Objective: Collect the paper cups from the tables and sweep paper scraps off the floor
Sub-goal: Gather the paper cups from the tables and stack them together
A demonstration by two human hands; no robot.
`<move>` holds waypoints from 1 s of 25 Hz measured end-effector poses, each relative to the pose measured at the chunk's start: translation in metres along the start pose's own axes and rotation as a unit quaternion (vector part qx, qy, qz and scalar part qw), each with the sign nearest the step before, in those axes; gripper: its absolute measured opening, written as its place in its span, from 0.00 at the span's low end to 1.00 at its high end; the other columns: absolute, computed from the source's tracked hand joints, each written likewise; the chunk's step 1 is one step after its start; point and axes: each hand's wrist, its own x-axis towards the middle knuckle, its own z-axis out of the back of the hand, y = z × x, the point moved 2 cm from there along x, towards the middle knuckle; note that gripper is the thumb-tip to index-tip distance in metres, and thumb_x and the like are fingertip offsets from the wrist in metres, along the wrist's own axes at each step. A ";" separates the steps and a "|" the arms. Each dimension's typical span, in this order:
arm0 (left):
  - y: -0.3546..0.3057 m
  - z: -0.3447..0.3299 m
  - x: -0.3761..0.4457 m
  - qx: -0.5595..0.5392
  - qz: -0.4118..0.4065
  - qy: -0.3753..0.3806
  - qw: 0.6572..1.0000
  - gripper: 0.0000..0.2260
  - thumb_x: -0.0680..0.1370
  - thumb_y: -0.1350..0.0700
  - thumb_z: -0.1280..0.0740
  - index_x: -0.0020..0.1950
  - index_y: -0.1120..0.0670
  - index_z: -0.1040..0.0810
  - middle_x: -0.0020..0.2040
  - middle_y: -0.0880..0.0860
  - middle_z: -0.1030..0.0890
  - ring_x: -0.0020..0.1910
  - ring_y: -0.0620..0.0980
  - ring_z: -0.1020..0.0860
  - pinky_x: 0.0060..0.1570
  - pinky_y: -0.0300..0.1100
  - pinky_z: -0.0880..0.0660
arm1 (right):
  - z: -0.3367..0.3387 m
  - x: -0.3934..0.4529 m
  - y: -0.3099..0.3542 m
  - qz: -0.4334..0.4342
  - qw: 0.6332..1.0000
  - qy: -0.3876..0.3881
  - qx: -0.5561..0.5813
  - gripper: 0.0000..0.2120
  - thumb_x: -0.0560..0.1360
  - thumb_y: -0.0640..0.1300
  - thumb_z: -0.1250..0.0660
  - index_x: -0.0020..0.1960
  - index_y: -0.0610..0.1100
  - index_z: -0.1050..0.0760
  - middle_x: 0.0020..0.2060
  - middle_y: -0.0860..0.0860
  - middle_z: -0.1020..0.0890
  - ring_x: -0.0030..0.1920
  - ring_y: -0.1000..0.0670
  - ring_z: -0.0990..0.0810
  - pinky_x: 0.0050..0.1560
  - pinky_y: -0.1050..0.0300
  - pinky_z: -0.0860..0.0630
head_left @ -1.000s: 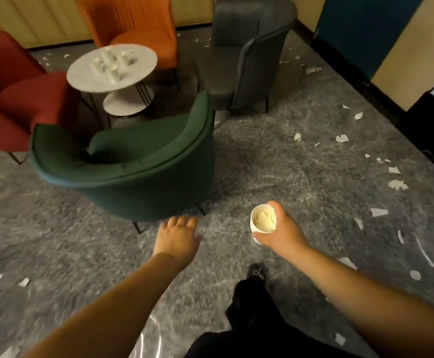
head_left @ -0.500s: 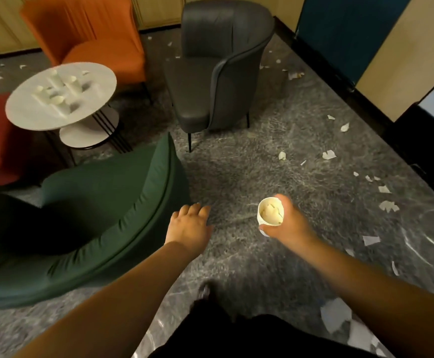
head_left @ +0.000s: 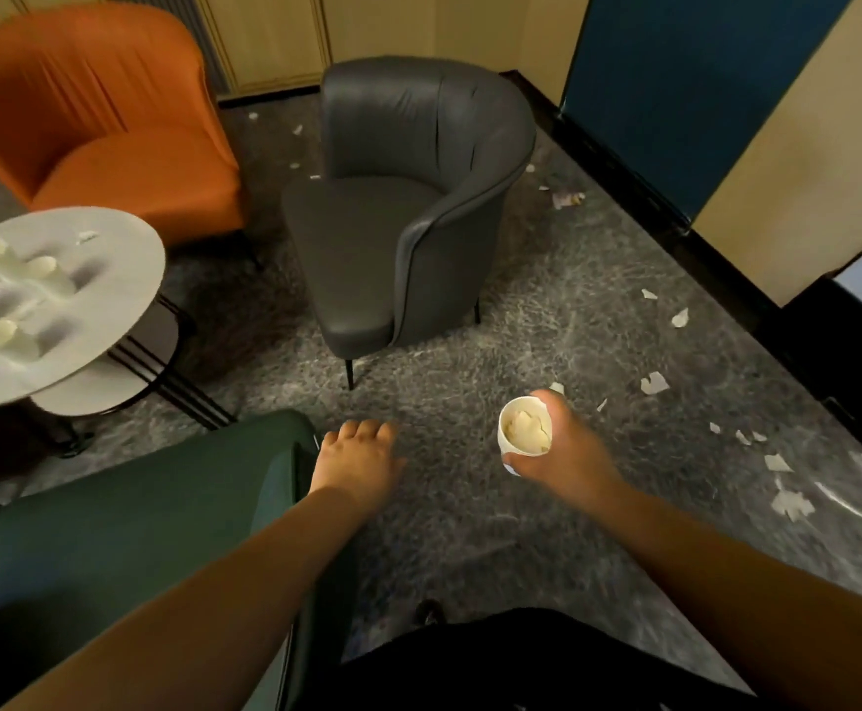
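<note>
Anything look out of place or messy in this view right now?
Yes. Torn paper scraps litter the grey floor, mostly on the right side toward the wall. Paper cups stand scattered on the round white table. The right hand holds a paper cup stuffed with crumpled paper. The chairs look undamaged.

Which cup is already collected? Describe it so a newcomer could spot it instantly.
Start at the grey armchair mid-frame and drop to the floor in front of it. There the right hand grips a white paper cup stuffed with paper; the other cups stand on the round table.
</note>
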 end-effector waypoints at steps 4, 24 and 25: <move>0.033 0.028 0.075 -0.016 0.029 -0.017 0.999 0.22 0.81 0.46 0.44 0.75 0.50 0.39 0.73 0.53 0.33 0.71 0.56 0.36 0.68 0.52 0.37 | -0.001 0.087 0.032 0.022 1.000 0.011 -0.006 0.39 0.62 0.49 0.21 0.68 0.52 0.36 0.57 0.54 0.26 0.56 0.52 0.27 0.54 0.58 0.29; 0.271 0.073 0.228 -0.155 0.433 -0.053 0.886 0.24 0.81 0.47 0.43 0.76 0.48 0.41 0.73 0.50 0.33 0.71 0.55 0.36 0.67 0.50 0.37 | -0.172 0.483 0.301 0.240 0.916 0.299 -0.121 0.35 0.64 0.49 0.22 0.64 0.55 0.38 0.57 0.52 0.25 0.54 0.47 0.24 0.49 0.56 0.26; 0.290 0.073 0.231 -0.165 0.442 -0.056 0.880 0.24 0.81 0.47 0.43 0.76 0.48 0.41 0.73 0.50 0.33 0.71 0.55 0.36 0.67 0.50 0.37 | -0.187 0.492 0.317 0.245 0.911 0.309 -0.120 0.35 0.64 0.48 0.22 0.64 0.56 0.37 0.56 0.52 0.25 0.53 0.48 0.24 0.48 0.56 0.27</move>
